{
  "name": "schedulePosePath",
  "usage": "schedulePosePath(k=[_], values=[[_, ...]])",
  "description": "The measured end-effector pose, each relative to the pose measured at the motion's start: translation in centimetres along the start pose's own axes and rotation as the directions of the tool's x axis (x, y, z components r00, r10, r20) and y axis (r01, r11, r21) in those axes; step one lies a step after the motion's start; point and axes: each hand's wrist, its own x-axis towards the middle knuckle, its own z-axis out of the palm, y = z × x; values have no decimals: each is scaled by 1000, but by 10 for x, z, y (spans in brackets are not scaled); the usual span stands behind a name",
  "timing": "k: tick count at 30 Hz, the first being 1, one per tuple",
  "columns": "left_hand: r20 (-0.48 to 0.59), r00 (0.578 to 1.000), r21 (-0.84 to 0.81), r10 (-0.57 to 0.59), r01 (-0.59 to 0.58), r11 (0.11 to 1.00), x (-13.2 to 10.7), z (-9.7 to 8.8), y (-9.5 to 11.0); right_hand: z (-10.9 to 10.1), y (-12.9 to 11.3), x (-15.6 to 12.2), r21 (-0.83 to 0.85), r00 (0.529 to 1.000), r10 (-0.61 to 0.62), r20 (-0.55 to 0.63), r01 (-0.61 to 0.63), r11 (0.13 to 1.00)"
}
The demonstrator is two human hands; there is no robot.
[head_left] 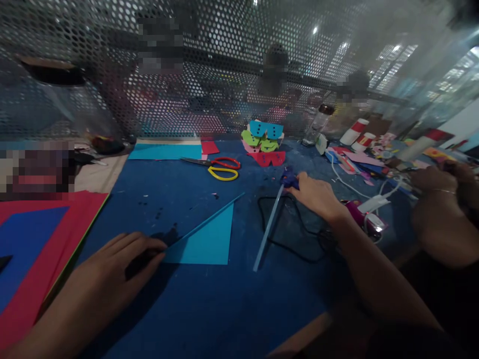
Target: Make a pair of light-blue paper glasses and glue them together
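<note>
In the head view, the blue table [224, 309] is bounded at the far side by a perforated screen [224, 94]. On the left, red sheets [90, 214] limit the room; on the right, the arm of another person [434, 214] is near. Between these edges, a stretch of table surface shows in front of the light-blue paper [215, 239], and a narrower strip lies between this paper and the glue stick [270, 224].

The left hand [112, 269] has a narrow grip: thumb and fingertips meet at the left corner of the paper. The paper lies flat to the right of this grip, with one long slanting edge raised.

The right hand [314, 194] is closed around a dark-blue glue gun [289, 178], well apart from the paper. The stick points back from it toward the person, above a black cord [261, 214]. The scissors [208, 163] lie beyond the paper.
</note>
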Motion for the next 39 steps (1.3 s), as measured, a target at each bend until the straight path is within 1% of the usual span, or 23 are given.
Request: schedulePosePath(k=[4,6,7,8,10,12,13,14,15,16,17,18,19,20,21,22,23,24,25,30,34,39], values=[[-26,999,20,28,-27,999,2,-3,5,4,3,2,-76,999,2,45,1,997],[-32,998,24,61,-61,998,4,-4,6,6,6,1,-104,998,-42,49,47,994],[-38,996,23,77,-77,997,4,-4,6,6,8,0,-118,997,-74,32,77,990],[-42,995,21,90,-90,996,5,-4,6,6,10,-1,-133,994,-113,2,112,985],[-43,994,21,100,-99,995,5,-4,6,5,12,-5,-165,979,-182,-97,164,973],[-47,993,24,105,-104,994,6,-3,7,0,6,-10,-133,944,-262,-201,239,962],[-49,993,27,105,-104,994,6,-3,7,-3,0,-14,-74,916,-309,-255,300,951],[-49,993,30,106,-104,994,6,-3,8,-6,-8,-17,-4,872,-396,-286,413,911],[-47,993,31,106,-105,994,7,-4,9,-9,-18,-21,64,805,-494,-329,541,839],[-41,993,31,107,-106,994,7,-4,10,-12,-30,-25,115,716,-593,-367,668,736],[-32,994,31,105,-104,994,7,-5,11,-14,-43,-28,141,621,-676,-397,769,624],[-23,994,32,104,-103,994,7,-5,12,-15,-56,-32,146,530,-735,-423,840,523],[-19,994,35,104,-104,994,8,-6,13,-16,-68,-34,128,456,-780,-428,885,448],[-11,995,42,99,-99,994,8,-6,14,-15,-80,-35,104,398,-820,-410,914,392],[-7,995,50,97,-97,994,8,-6,14,-14,-90,-35,90,351,-848,-397,934,345],[-6,995,59,98,-97,994,8,-6,15,-12,-99,-34,86,314,-869,-384,949,304],[-5,995,66,99,-98,993,8,-6,15,-8,-106,-32,79,293,-881,-372,955,285],[-5,995,71,101,-101,992,8,-6,15,-4,-111,-29,69,278,-891,-359,960,272],[-5,995,72,103,-103,992,8,-6,15,0,-115,-25,61,275,-896,-349,961,271],[-2,995,64,102,-102,993,8,-4,14,15,-120,-13,48,276,-898,-344,960,276],[-13,993,84,120,-119,989,7,-4,15,18,-120,-15,19,262,-904,-337,962,272],[-28,984,86,174,-171,982,7,-3,15,20,-122,-17,-69,242,-919,-313,959,276]])
